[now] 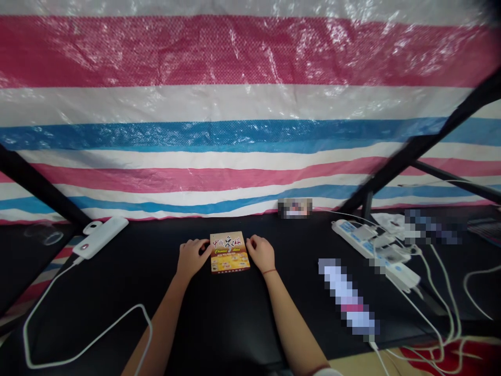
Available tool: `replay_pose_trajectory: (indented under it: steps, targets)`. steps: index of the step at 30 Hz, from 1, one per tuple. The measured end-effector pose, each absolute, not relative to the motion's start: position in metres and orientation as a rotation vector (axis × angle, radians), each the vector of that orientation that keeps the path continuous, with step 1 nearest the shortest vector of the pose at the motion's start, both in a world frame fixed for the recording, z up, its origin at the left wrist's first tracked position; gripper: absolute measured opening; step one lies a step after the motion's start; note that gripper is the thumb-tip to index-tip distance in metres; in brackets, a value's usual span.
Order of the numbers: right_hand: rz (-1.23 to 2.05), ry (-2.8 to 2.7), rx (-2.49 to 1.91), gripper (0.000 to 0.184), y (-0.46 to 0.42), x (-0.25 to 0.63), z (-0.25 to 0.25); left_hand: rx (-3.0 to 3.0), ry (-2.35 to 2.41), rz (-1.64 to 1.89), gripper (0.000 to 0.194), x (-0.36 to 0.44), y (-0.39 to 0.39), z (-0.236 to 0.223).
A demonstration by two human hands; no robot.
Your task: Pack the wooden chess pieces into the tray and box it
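A small orange and yellow box [229, 252] printed "Chinese chess" lies flat on the black table [219, 308], near its far edge. My left hand [192, 257] grips the box's left side with curled fingers. My right hand [261, 253] grips its right side the same way; a thin red string circles that wrist. Both forearms reach straight out from the bottom of the view.
A white power bank [100, 236] with a looping white cable [82, 334] lies at the left. At the right sit a white power strip [376, 253] with plugs and tangled cables. A striped red, white and blue tarp [242, 115] hangs behind the table, with black frame bars [422, 151].
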State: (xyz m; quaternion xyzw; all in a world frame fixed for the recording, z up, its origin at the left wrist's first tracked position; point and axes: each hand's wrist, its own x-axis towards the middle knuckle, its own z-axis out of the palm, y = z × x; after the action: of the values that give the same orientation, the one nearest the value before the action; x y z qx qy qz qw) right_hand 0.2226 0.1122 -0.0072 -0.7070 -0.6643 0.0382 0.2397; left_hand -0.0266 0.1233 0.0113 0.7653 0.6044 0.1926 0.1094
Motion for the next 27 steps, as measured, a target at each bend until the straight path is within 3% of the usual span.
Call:
replay_pose_trajectory:
  steps: [27]
  targets:
    - [0.185,-1.763,-1.821,0.038,0.113,0.226,-0.011,2.275,1.673,0.655,0.029,-0.037,0.109,0.006]
